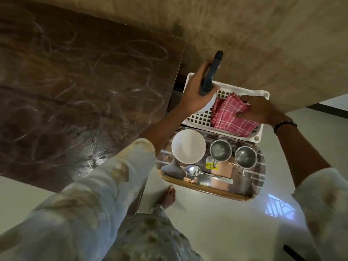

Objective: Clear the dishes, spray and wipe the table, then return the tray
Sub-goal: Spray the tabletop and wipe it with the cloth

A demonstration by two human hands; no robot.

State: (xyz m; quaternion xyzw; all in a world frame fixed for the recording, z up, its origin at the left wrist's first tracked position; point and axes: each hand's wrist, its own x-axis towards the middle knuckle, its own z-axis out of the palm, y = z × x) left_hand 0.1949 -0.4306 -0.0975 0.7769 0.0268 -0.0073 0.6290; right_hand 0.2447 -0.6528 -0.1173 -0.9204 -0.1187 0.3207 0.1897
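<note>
My left hand grips a spray bottle with a dark blue trigger head over the white plastic basket. My right hand holds the folded red checked cloth, which lies in the basket. In front of the basket lies the patterned tray, carrying a white bowl, two steel cups, a spoon and a knife. The dark brown table spreads to the left, streaked with pale wipe marks.
A beige wall rises behind the basket. The glossy white tiled floor lies below, with my bare foot beside the tray. A yellow price sticker sits on the tray.
</note>
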